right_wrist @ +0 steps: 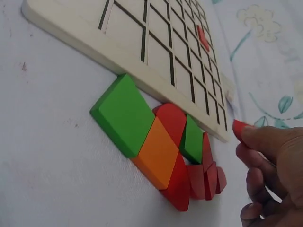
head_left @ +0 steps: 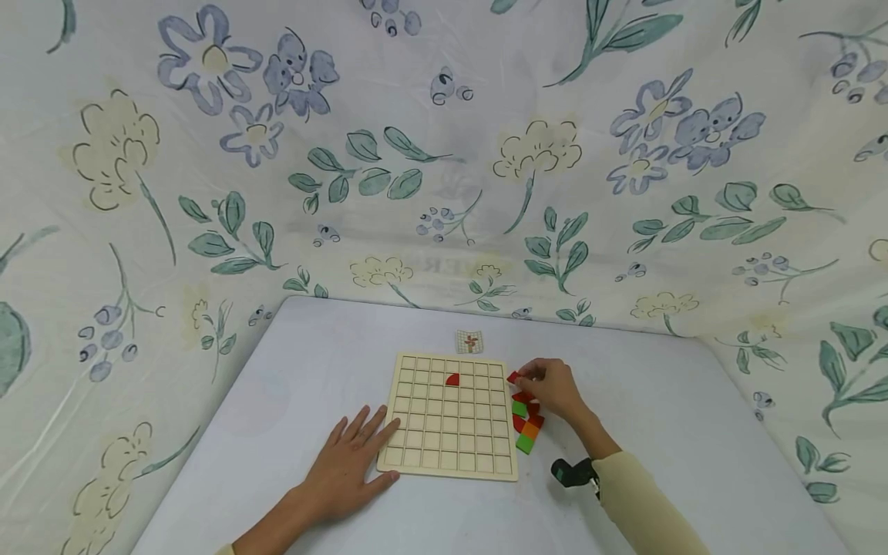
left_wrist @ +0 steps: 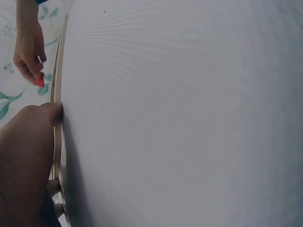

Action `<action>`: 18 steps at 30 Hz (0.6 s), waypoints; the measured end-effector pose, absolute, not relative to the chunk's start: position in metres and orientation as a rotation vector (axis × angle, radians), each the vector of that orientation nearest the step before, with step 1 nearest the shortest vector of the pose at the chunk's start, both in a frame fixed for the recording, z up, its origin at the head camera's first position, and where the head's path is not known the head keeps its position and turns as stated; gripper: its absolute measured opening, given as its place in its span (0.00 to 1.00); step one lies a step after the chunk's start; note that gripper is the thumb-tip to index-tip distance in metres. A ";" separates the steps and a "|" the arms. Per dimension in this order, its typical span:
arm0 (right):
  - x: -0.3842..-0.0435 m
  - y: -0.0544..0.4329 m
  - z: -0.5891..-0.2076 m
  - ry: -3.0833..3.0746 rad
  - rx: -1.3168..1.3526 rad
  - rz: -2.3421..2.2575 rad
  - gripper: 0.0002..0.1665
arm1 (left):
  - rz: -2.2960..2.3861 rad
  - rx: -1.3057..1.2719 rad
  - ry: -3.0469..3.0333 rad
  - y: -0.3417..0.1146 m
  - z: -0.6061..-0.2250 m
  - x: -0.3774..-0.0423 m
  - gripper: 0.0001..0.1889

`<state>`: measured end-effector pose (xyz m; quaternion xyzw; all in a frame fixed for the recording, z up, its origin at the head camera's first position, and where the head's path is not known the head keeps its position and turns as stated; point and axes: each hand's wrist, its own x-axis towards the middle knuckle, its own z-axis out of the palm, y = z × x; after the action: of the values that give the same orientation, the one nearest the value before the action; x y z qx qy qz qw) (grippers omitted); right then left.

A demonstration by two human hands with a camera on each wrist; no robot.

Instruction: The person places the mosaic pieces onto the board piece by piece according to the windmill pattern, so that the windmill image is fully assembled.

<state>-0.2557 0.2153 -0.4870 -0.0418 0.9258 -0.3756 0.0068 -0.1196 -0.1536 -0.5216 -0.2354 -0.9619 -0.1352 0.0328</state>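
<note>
Fingers, left hand: spread at the left edge of the grid board; a careless push could skew it.
Loose blocks: bunched along its right edge; a brushing knuckle could scatter them.
Fingers, right hand: pinching a red block off that edge, its shape hard to tell; scant grip could drop it.
Seated red piece: far-side cell; a jolt might unseat it.

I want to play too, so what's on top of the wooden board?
One red piece sits in a square on the wooden board. The left hand covers a little of the board's left edge; what's under there can't be seen.
</note>
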 end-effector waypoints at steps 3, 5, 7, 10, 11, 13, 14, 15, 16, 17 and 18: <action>-0.256 0.214 -0.488 2.899 -0.207 -1.219 0.13 | -0.410 -0.726 -2.959 -0.154 -0.523 -0.120 0.41; -0.256 0.212 -0.490 2.897 -0.251 -1.239 0.15 | -0.416 -0.726 -2.958 -0.154 -0.523 -0.120 0.41; -0.255 0.210 -0.491 2.893 -0.258 -1.243 0.14 | -0.421 -0.725 -2.958 -0.154 -0.523 -0.119 0.40; -0.253 0.205 -0.492 2.880 -0.273 -1.264 0.11 | -0.432 -0.724 -2.959 -0.154 -0.523 -0.119 0.40; -0.253 0.203 -0.492 2.867 -0.277 -1.276 0.10 | -0.430 -0.724 -2.960 -0.154 -0.524 -0.119 0.40; -0.252 0.199 -0.492 2.842 -0.298 -1.296 0.08 | -0.423 -0.719 -2.958 -0.154 -0.524 -0.119 0.41; -0.252 0.197 -0.492 2.829 -0.309 -1.307 0.07 | -0.421 -0.718 -2.957 -0.154 -0.524 -0.119 0.41; -0.252 0.195 -0.492 2.820 -0.320 -1.308 0.05 | -0.417 -0.716 -2.954 -0.154 -0.524 -0.120 0.41; -0.251 0.193 -0.492 2.816 -0.335 -1.306 0.04 | -0.412 -0.714 -2.953 -0.154 -0.525 -0.120 0.41; -0.251 0.191 -0.492 2.819 -0.350 -1.294 0.03 | -0.407 -0.712 -2.950 -0.154 -0.525 -0.120 0.41; -0.250 0.189 -0.492 2.821 -0.359 -1.280 0.03 | -0.402 -0.711 -2.950 -0.154 -0.525 -0.120 0.41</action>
<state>-0.2504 0.1886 -0.4922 -0.1152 0.9046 -0.4103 0.0114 -0.1197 -0.1543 -0.5249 -0.2322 -0.9629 -0.1312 0.0401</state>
